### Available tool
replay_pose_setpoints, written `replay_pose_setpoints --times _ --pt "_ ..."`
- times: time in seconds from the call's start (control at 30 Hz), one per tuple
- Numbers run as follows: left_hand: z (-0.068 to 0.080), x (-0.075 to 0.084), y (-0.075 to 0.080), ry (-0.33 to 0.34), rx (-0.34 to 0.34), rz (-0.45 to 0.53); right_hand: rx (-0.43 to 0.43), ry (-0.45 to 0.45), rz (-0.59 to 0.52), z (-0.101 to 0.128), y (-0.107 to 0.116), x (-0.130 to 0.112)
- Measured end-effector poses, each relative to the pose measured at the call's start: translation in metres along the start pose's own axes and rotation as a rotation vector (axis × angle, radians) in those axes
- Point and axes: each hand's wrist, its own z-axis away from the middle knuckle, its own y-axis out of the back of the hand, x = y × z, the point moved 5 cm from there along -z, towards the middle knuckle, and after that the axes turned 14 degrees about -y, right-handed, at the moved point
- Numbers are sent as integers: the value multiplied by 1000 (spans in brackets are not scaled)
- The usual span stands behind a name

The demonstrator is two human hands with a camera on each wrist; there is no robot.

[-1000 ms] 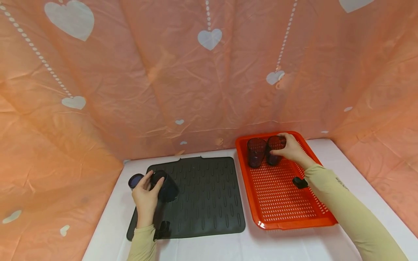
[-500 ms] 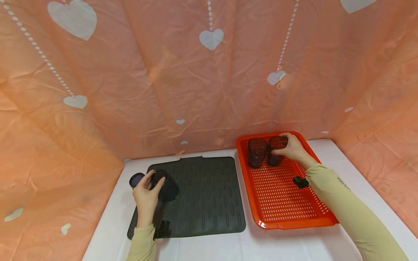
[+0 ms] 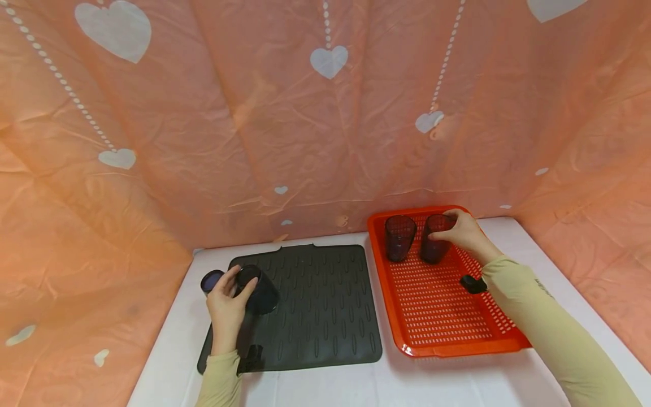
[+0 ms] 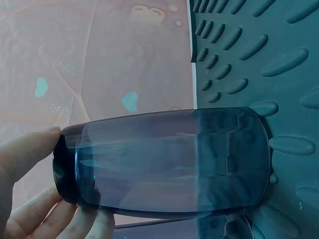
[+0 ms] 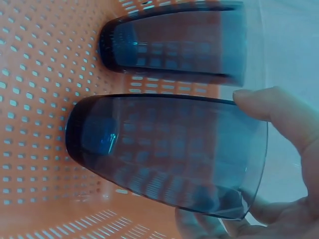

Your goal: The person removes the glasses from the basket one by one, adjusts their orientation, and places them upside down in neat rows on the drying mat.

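Note:
My left hand (image 3: 225, 311) pinches the thick base end of a tinted drinking glass (image 3: 264, 298), which stands upside down on the dark ribbed drying mat (image 3: 325, 305). In the left wrist view, thumb and fingers lie on opposite sides of that base. Another tinted glass (image 3: 211, 280) stands just left of it, partly behind the hand. On the right, my right hand (image 3: 467, 233) grips a purple-tinted glass (image 5: 164, 149) near its rim, base down, inside the orange perforated basket (image 3: 402, 339). A similar upright glass (image 3: 399, 246) stands to its left, with a gap between them.
Mat and basket lie side by side on a white-covered table (image 3: 325, 390). An orange curtain with white hearts (image 3: 285, 130) hangs behind and at both sides. A black wrist device (image 3: 473, 284) sits at the right wrist, over the basket.
My right hand has moved slightly right with its glass, widening the gap to the other glass in the basket. The left hand and its glass have stayed in place.

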Motion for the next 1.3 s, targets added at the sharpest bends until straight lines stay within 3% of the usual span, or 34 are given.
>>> replay_pose_setpoints --times 0.13,0.37,0.6,0.97,1.3 --pt "1 3 1 5 -5 13 -14 -11 -17 4 5 -1" --pt "2 35 2 9 -19 2 -10 -16 -61 17 18 -8" --pt "2 0 2 2 -5 8 3 -16 -47 28 28 -16" --pt "1 2 2 3 -2 11 -7 -55 -162 40 39 -25" --pt "2 2 1 -4 -18 -4 -1 -36 -153 53 42 -40"
